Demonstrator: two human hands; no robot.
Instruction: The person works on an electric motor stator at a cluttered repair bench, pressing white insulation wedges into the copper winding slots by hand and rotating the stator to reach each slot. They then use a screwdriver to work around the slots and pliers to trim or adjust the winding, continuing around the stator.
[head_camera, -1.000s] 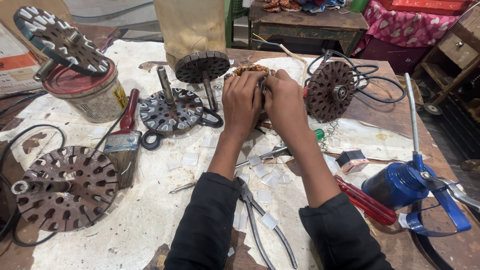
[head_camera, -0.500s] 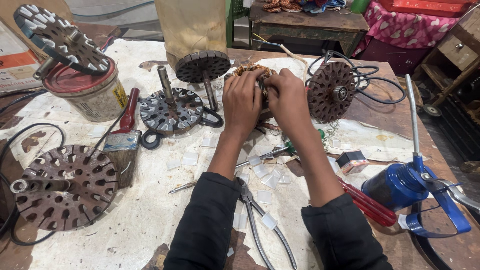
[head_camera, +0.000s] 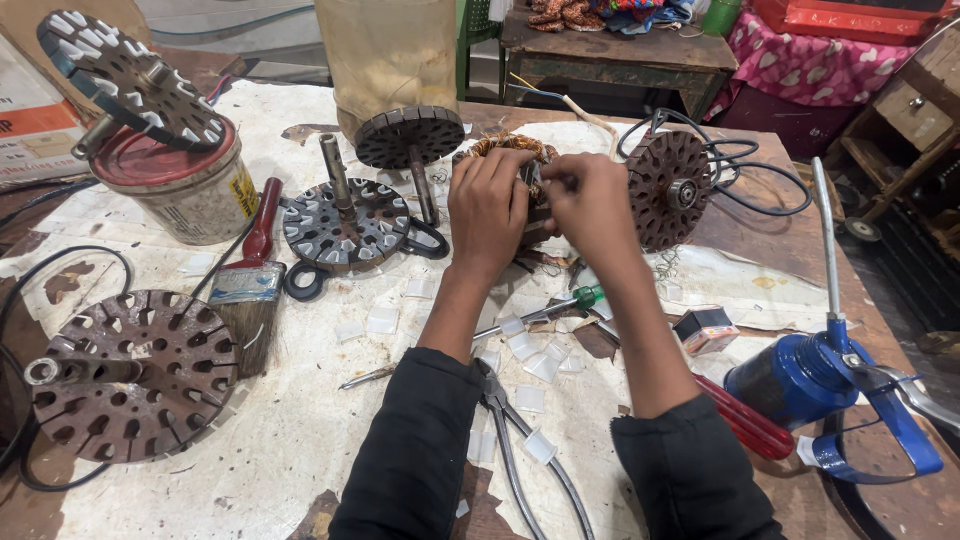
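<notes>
We saw two hands up at the far middle of the desk (head_camera: 300, 440), both on a round motor part wound with copper wire (head_camera: 510, 150). The left hand (head_camera: 487, 210) had its grip wrapped around the near side of that part, fingers closed on it. The right hand (head_camera: 590, 205) pinched at the top of the same part with its fingertips pressed together; what sat between them was too small for us to tell. The wound part stood between a dark round plate on a shaft (head_camera: 410, 137) and a brown round plate with black wires (head_camera: 668, 188). Near the arms lay a green-handled screwdriver (head_camera: 545, 307), little white plastic bits (head_camera: 527, 346) and metal pliers (head_camera: 520, 440). A paintbrush (head_camera: 245, 290) lay to the left, and a blue oil can (head_camera: 800, 375) stood to the right.
</notes>
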